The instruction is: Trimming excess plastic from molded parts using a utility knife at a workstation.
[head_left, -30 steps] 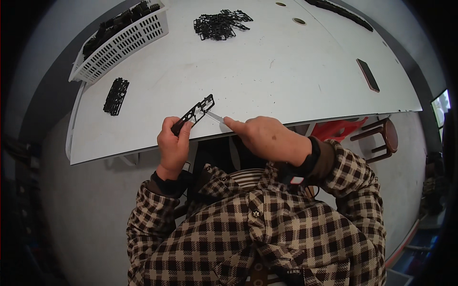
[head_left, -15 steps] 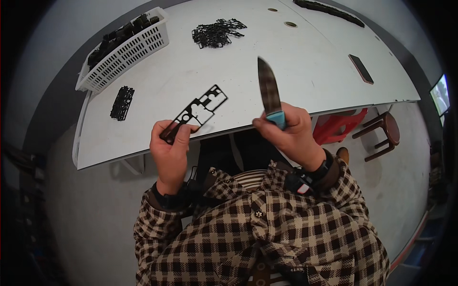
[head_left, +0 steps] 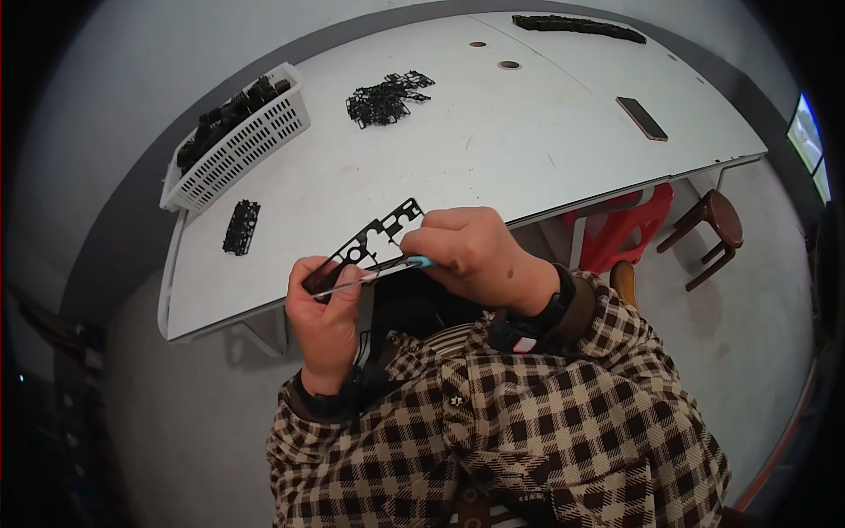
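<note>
My left hand (head_left: 322, 319) pinches the near end of a thin black plastic frame (head_left: 356, 253), which has several cut-out openings. My right hand (head_left: 475, 260) is wrapped round the light-blue handle of a knife (head_left: 422, 261). Seen almost edge-on, the blade lies along the frame's near edge, with its tip side close to my left thumb. Whether the blade touches the frame I cannot tell. Both are held above the near edge of the white table (head_left: 493, 167).
A white basket (head_left: 242, 141) of dark parts stands at the far left. A small stack of black frames (head_left: 240, 228) lies before it, a loose heap of frames (head_left: 385, 99) beyond. To the right are a phone (head_left: 642, 118), a red plastic stool (head_left: 620, 222) and a brown stool (head_left: 715, 227).
The knife has come down and left from upright to the frame's near edge, its blade turned edge-on. The frame remains in my left hand. The whole view has shifted slightly.
</note>
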### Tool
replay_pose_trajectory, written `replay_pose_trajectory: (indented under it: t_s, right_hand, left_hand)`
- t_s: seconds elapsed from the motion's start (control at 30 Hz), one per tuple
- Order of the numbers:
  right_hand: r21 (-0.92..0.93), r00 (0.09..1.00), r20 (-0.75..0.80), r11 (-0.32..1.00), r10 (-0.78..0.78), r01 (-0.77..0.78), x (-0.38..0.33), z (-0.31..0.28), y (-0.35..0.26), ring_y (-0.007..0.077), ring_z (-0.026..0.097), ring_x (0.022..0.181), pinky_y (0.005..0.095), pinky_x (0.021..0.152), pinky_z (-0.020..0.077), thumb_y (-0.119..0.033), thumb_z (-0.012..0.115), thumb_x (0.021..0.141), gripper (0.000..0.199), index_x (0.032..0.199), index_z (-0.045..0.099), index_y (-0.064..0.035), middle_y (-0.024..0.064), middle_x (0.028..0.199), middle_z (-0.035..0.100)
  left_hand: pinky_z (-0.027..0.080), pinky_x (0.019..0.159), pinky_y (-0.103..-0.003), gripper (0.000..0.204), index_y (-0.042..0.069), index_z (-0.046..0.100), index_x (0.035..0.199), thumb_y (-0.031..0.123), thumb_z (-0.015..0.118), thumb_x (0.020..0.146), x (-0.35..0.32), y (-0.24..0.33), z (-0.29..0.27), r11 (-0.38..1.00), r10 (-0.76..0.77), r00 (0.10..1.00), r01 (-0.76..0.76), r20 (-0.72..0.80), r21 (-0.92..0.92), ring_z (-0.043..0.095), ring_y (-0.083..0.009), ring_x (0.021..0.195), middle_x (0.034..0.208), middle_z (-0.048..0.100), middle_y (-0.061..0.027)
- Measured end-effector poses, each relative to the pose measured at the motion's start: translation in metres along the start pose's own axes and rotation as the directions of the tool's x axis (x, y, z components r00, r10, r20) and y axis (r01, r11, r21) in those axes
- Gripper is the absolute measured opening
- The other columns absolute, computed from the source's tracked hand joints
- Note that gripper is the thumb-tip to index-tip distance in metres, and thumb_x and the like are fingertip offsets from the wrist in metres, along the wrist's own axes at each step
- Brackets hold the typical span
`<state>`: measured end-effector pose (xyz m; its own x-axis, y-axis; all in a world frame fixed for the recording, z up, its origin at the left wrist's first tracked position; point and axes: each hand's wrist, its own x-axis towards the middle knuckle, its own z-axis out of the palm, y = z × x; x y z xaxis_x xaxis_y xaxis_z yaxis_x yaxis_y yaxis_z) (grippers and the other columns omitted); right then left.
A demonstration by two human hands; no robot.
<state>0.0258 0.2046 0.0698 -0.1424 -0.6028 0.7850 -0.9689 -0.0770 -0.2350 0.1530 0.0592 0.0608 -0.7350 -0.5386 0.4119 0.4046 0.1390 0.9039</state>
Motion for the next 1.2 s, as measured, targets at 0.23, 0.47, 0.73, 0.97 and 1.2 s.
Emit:
replay_pose_trajectory:
  t_s: [0.23,0.47,0.73,0.97,1.2]
  right_hand:
    - [0.453,0.997,-0.074,0.891,0.013,0.022,0.007,0.013,0.002,0.0187,0.052,0.054,0.0280,0.046,0.0402,-0.004,0.059,0.072,0.010,0.077,0.051,-0.0057,0.0063,0.065,0.050]
    - [0.943,0.737,0.154,0.124,0.658,-0.308,0.010,0.005,0.014,0.0076,0.047,0.053,0.0210,0.047,0.0372,-0.011,0.056,0.084,0.009,0.083,0.053,-0.0024,-0.0001,0.070,0.052]
    - [0.741,0.669,0.196,0.338,0.717,-0.580,0.022,0.011,0.046,0.0069,0.046,0.053,0.0212,0.047,0.0377,-0.015,0.058,0.083,0.015,0.082,0.056,-0.0002,-0.0005,0.065,0.052]
    - [0.205,0.900,0.086,0.877,0.426,-0.435,0.041,0.014,0.101,0.0187,0.049,0.051,0.0291,0.049,0.0401,-0.006,0.060,0.072,0.008,0.074,0.054,-0.0005,0.0081,0.060,0.052]
    - [0.170,0.971,0.094,0.957,0.221,-0.234,0.057,0.024,0.160,0.0205,0.050,0.052,0.0300,0.050,0.0412,-0.003,0.056,0.071,0.010,0.069,0.047,-0.0009,0.0096,0.063,0.053]
  left_hand:
    - [0.038,0.054,-0.017,0.017,0.001,0.045,0.091,0.006,0.059,0.083,0.000,0.012,-0.003,0.998,0.030,0.996,-0.034,-0.081,-0.044,0.051,-0.0065,0.061,0.073,0.059,-0.0048]
    - [0.041,0.057,-0.017,0.019,0.000,0.045,0.092,0.005,0.060,0.082,0.004,0.013,0.002,0.973,0.214,0.956,-0.191,-0.199,0.128,0.056,-0.0097,0.064,0.072,0.059,-0.0043]
    - [0.039,0.052,-0.020,0.020,0.000,0.046,0.088,0.002,0.063,0.079,0.032,-0.011,0.017,0.890,0.361,0.929,-0.316,-0.082,0.330,0.050,-0.0079,0.056,0.068,0.055,-0.0020]
    - [0.033,0.046,-0.021,0.018,0.000,0.048,0.083,0.002,0.065,0.077,0.075,-0.040,0.011,0.772,0.388,0.915,-0.389,0.112,0.503,0.039,-0.0056,0.051,0.062,0.048,0.0002]
    - [0.037,0.050,-0.020,0.018,0.001,0.048,0.088,0.004,0.063,0.079,0.121,-0.059,0.022,0.922,0.194,0.981,-0.188,0.015,0.338,0.045,-0.0046,0.056,0.073,0.060,-0.0049]
